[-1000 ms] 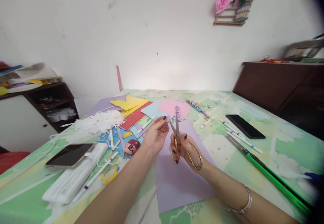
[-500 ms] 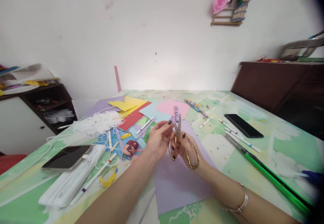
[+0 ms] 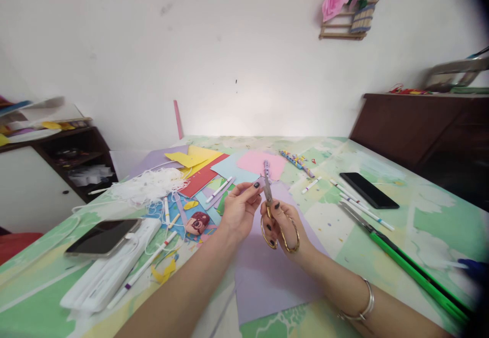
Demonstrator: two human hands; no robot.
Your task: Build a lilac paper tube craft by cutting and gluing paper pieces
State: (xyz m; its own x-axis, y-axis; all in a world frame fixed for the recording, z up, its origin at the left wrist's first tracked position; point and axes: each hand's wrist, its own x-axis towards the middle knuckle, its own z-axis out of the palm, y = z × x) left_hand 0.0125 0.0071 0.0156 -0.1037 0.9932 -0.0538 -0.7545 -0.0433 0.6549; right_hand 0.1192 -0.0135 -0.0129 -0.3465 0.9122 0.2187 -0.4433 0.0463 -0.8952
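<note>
My right hand (image 3: 286,221) is closed around the gold-handled scissors (image 3: 268,193), whose blades point upward and lie together. Pinched between the thumb and fingers of my left hand (image 3: 240,206) is a small piece of purple paper (image 3: 262,180), right beside the blades. Under both hands lies a large purple sheet (image 3: 277,287). Just past the scissor tips is a purple strip with dark marks (image 3: 266,167); whether it touches the held piece I cannot tell.
To the left are white yarn (image 3: 147,185), a phone (image 3: 103,237) on a white power strip (image 3: 93,287), and a brown bear-face item (image 3: 197,223). Coloured sheets (image 3: 198,177) lie behind. On the right are markers (image 3: 367,210), a black phone (image 3: 369,190) and a green-handled cutter (image 3: 416,271).
The scissor blades have come together and the handle loops have drawn closer. My left hand stays nearly still with the paper piece.
</note>
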